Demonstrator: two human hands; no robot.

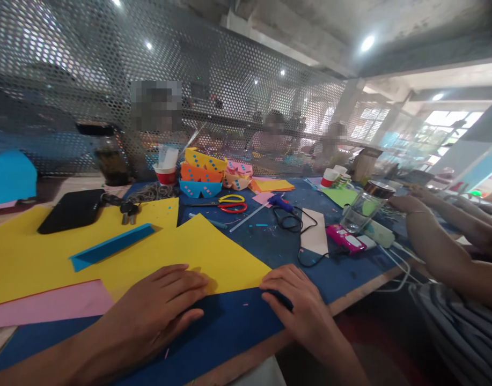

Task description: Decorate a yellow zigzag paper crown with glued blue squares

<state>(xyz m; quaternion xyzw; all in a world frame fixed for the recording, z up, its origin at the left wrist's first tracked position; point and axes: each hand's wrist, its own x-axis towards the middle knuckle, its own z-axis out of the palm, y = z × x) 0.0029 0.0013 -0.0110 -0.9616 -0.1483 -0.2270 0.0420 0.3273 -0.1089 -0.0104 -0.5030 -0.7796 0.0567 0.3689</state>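
Observation:
My left hand (169, 303) lies flat, its fingers stretched over the near edge of a yellow paper sheet (225, 254). My right hand (298, 305) touches the right corner of that sheet with its fingertips, thumb apart from the fingers. The sheet's far corner points away from me, and its left part overlaps a larger yellow sheet (24, 252). A folded blue paper strip (112, 246) rests on the yellow paper, left of my hands. Beyond the sheet are scissors (232, 203) with red and yellow handles.
A black phone (73, 210) and keys (129, 210) lie on the left. Decorated paper crowns (201, 174) stand at the back. Rightward are a blue glue gun (281, 202) with its cord, a pink device (345, 239), a glass jar (362, 209) and another person's arm (434, 241).

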